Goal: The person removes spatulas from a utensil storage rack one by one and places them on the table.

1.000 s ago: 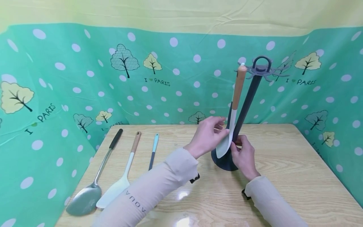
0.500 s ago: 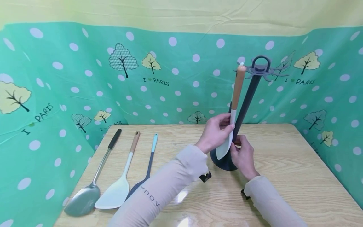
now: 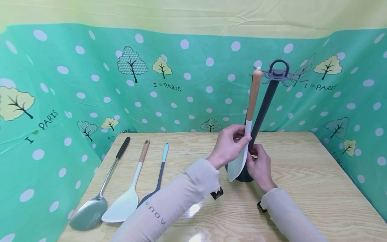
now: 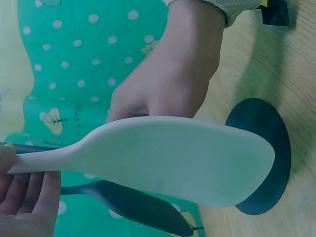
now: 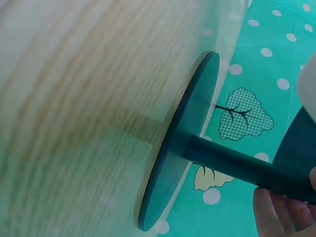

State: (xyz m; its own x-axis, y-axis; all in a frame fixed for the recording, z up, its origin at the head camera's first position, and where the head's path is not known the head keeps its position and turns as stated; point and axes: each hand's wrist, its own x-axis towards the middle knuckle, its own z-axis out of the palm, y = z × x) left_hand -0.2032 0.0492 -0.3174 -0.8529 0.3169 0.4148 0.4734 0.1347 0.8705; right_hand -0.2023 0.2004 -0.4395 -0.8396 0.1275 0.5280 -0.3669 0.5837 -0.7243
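My left hand (image 3: 226, 144) pinches the white neck of a spatula (image 3: 237, 164) with a wooden handle (image 3: 254, 97). The handle's top sits against the hooked ring (image 3: 276, 74) of a dark utensil stand (image 3: 266, 104); contact with a hook cannot be made out. Low on the pole, my right hand (image 3: 260, 167) grips the stand, fingers curled round it in the right wrist view. Behind the white spatula hangs a dark utensil (image 4: 143, 207), mostly hidden in the head view. The stand's round base (image 5: 182, 143) rests on the table.
On the table's left lie a metal wok turner (image 3: 90, 211) with a black handle, a white turner (image 3: 122, 205) with a wooden handle and a dark utensil with a light-blue handle (image 3: 165, 153). My left sleeve partly covers the last. A patterned curtain (image 3: 181, 101) surrounds the table.
My left hand has shifted from beside the spatula's blade to a pinch on its neck. The blade now hangs slightly lower and nearer. My right hand has stayed on the pole.
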